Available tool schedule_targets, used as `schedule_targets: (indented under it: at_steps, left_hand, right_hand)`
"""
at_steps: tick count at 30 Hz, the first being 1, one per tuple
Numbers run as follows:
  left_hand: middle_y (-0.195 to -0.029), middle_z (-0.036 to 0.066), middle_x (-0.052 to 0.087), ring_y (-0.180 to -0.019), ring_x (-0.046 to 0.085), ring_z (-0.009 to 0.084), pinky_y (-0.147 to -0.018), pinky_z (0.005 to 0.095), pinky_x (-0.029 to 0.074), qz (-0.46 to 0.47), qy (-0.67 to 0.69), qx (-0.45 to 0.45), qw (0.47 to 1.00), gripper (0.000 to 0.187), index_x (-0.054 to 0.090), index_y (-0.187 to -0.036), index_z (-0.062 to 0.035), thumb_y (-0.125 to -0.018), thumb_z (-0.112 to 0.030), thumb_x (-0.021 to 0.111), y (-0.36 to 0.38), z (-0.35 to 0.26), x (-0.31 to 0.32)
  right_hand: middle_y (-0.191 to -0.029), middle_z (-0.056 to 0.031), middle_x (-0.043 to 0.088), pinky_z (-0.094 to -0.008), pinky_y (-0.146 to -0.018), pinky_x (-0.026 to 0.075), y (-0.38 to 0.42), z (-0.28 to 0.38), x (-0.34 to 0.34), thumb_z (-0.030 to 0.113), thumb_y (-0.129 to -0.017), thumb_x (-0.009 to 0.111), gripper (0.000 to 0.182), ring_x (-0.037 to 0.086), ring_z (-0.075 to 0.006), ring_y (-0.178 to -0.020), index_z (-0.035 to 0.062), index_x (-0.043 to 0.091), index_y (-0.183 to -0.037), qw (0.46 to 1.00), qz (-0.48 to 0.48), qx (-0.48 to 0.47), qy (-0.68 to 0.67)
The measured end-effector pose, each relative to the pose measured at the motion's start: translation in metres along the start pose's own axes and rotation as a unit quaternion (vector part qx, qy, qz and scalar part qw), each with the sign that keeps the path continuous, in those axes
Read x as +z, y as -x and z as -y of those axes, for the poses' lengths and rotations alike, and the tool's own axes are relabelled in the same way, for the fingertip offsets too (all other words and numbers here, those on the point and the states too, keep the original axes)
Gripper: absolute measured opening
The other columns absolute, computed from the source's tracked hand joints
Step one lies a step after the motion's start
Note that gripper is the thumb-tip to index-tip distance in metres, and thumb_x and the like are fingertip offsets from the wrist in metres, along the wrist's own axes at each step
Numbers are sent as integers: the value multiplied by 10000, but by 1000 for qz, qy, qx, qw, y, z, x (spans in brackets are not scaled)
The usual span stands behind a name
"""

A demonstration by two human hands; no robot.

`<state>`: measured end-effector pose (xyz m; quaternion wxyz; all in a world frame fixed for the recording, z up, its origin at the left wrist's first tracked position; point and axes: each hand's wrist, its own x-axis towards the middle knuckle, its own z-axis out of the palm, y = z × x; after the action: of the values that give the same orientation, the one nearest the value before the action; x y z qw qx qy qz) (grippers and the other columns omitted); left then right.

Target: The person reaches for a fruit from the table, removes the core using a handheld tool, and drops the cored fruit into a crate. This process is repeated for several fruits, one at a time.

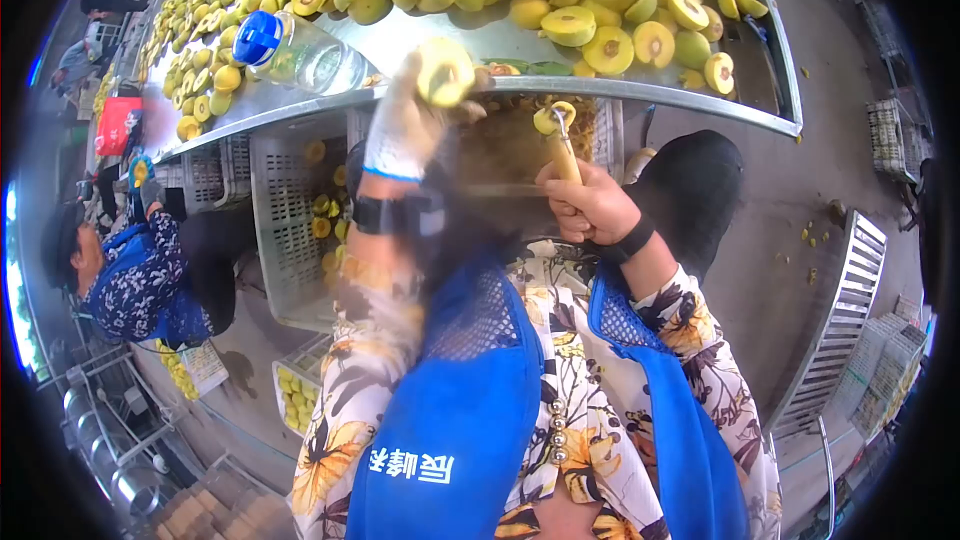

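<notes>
My left hand [408, 125], in a pale work glove, grips a yellow-green peach half [446, 72] above the table's front edge; it is somewhat blurred. My bare right hand [592, 205] is wrapped round the wooden handle of a pitting spoon [566, 152] with a curved metal end. A scooped piece of peach [552, 118] sits at the spoon's metal end, to the right of my left hand and apart from it. Many peach halves [610, 48] lie on the metal table [690, 102] beyond both hands.
A clear bottle with a blue cap [258, 38] lies on the table. Below stands a white crate [290, 230] with fruit pieces inside. A co-worker [150, 270] sits at the left. A slatted white rack [835, 325] stands at the right.
</notes>
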<state>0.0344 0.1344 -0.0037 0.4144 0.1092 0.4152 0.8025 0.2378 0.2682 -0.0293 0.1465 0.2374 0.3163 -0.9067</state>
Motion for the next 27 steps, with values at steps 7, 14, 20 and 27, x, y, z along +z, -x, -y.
schedule_targets:
  at_steps: [7,14,20,27]
  left_hand:
    - [-1014,57,561,-856,562,125,-662,261,496,-2,-142,-117,983,369,504,-1117,-58,-824,-267,586,31,52,17]
    - [-949,32,567,-848,548,115,-706,242,480,-10,-126,-113,985,273,538,-1052,-81,-872,-286,544,25,87,18]
    - [-875,33,594,-760,576,136,-653,258,486,-103,4,-210,972,554,561,-1025,-66,-870,-568,388,29,83,8]
    - [-797,49,608,-636,589,162,-438,268,441,-50,-167,-218,960,723,566,-1030,-49,-818,-688,301,38,57,32]
  right_hand:
    - [-572,1,381,-217,-304,293,1,2,3,75,-879,452,133,315,-60,-345,42,453,-1008,991,107,52,-61]
    - [-563,3,400,-218,-305,300,-2,-12,16,107,-861,501,143,331,-59,-338,51,452,-983,998,11,29,61]
    - [-632,-38,516,-255,-383,376,-21,-5,8,193,-815,579,230,467,-113,-429,43,497,-969,895,-296,-164,292]
    - [-839,-203,616,-429,-687,478,-12,13,30,437,-721,624,483,594,-391,-752,120,528,-1074,710,-242,-223,623]
